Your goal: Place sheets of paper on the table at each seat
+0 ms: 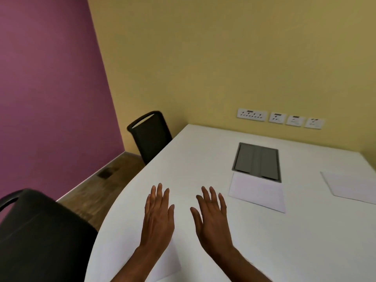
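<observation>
Both my hands hover flat over the white table (203, 159), palms down, fingers apart, holding nothing. My left hand (158, 216) is just left of my right hand (212, 218). A white sheet of paper (168, 261) lies on the table beneath my left forearm, partly hidden by it. A second sheet (257, 192) lies further right, just below the grey hatch. A third sheet (350, 186) lies at the right edge of the view, cut off by the frame.
A grey cable hatch (257, 161) is set into the table top. One black chair (150, 137) stands at the table's far left side, another black chair (40, 237) at the near left. Wall sockets (280, 118) line the yellow wall.
</observation>
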The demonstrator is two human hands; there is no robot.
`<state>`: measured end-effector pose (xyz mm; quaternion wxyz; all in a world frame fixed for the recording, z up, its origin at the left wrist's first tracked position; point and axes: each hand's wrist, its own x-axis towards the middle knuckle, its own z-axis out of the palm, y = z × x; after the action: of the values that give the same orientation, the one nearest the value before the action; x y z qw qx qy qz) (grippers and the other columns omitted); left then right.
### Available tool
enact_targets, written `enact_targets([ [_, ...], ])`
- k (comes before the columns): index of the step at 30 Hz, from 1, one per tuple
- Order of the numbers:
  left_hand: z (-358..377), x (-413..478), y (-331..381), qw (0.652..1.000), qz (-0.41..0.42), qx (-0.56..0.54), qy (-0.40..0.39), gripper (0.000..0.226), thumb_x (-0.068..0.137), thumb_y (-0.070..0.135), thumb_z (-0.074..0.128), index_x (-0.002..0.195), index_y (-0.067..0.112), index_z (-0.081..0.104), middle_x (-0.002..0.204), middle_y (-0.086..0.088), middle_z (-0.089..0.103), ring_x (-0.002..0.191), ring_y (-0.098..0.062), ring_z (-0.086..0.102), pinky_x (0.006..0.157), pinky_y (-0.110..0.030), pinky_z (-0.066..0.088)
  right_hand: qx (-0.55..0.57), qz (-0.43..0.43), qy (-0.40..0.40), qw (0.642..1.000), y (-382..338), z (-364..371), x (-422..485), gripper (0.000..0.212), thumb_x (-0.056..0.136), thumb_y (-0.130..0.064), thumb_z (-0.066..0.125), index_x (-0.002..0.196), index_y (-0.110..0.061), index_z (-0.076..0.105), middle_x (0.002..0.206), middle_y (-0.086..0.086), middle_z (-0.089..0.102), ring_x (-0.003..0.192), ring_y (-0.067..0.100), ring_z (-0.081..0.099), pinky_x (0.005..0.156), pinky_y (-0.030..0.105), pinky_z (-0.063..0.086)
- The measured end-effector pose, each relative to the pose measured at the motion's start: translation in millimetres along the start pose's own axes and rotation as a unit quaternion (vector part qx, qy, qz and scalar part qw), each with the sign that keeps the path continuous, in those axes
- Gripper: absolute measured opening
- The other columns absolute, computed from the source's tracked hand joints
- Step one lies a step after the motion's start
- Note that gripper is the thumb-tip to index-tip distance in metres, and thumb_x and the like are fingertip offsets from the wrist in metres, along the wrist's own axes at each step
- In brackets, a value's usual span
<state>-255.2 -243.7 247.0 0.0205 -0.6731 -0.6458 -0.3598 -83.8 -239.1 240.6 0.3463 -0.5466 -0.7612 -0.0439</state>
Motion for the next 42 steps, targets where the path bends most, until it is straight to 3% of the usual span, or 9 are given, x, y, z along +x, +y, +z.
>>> enact_targets([
  [4, 1, 27, 63, 0.999, 0.048, -0.018, 0.006, 0.057, 0.096, 0.029, 0.056, 0.148, 0.011, 0.043, 0.16, -0.012, 0.03, 0.15, -0.03, 0.023, 0.12, -0.044, 0.017, -0.023, 0.023, 0.029, 0.999, 29, -54, 11, 0.05, 0.106, -0.045, 0.032, 0.138, -0.015, 0.058, 0.158, 0.004, 0.039, 0.152, 0.021, 0.022, 0.119, 0.051, 0.021],
  [11, 4, 57, 160, 0.991, 0.127, -0.027, 0.012, 0.057, 0.103, 0.032, 0.044, 0.155, 0.014, 0.029, 0.166, -0.007, 0.015, 0.155, -0.019, 0.002, 0.125, -0.037, 0.006, -0.078, 0.055, 0.083, 0.992, 87, -148, 31, 0.053, 0.106, -0.045, 0.033, 0.145, -0.012, 0.048, 0.163, 0.007, 0.03, 0.154, 0.021, 0.012, 0.123, 0.05, 0.015],
  [17, 19, 81, 218, 0.979, 0.195, -0.051, 0.018, 0.06, 0.105, 0.035, 0.034, 0.158, 0.014, 0.015, 0.168, -0.006, 0.006, 0.156, -0.019, -0.004, 0.126, -0.042, 0.006, -0.121, 0.113, 0.112, 0.98, 128, -198, 35, 0.061, 0.106, -0.048, 0.03, 0.156, -0.013, 0.029, 0.167, 0.005, 0.013, 0.155, 0.018, -0.001, 0.124, 0.05, 0.01],
  [22, 35, 95, 248, 0.969, 0.235, -0.074, 0.016, 0.062, 0.104, 0.035, 0.032, 0.158, 0.013, 0.01, 0.168, -0.008, 0.006, 0.156, -0.021, -0.002, 0.126, -0.046, 0.01, -0.154, 0.15, 0.15, 0.965, 151, -223, 33, 0.063, 0.106, -0.05, 0.028, 0.155, -0.01, 0.029, 0.167, 0.007, 0.013, 0.155, 0.021, -0.001, 0.123, 0.053, 0.012],
  [32, 76, 104, 271, 0.96, 0.262, -0.099, -0.018, 0.062, 0.104, 0.034, 0.036, 0.158, 0.013, 0.013, 0.168, -0.008, 0.006, 0.156, -0.021, -0.003, 0.126, -0.046, 0.01, -0.181, 0.215, 0.171, 0.944, 197, -235, 13, 0.061, 0.105, -0.046, 0.034, 0.151, -0.007, 0.036, 0.167, 0.009, 0.016, 0.155, 0.022, 0.0, 0.124, 0.053, 0.009],
  [42, 155, 101, 234, 0.969, 0.205, -0.106, -0.091, 0.058, 0.104, 0.029, 0.039, 0.157, 0.013, 0.02, 0.167, -0.006, 0.01, 0.155, -0.019, -0.002, 0.127, -0.039, 0.005, -0.151, 0.273, 0.132, 0.941, 257, -170, -9, 0.054, 0.103, -0.039, 0.046, 0.146, -0.006, 0.043, 0.163, 0.013, 0.026, 0.153, 0.029, 0.016, 0.123, 0.051, 0.014],
])
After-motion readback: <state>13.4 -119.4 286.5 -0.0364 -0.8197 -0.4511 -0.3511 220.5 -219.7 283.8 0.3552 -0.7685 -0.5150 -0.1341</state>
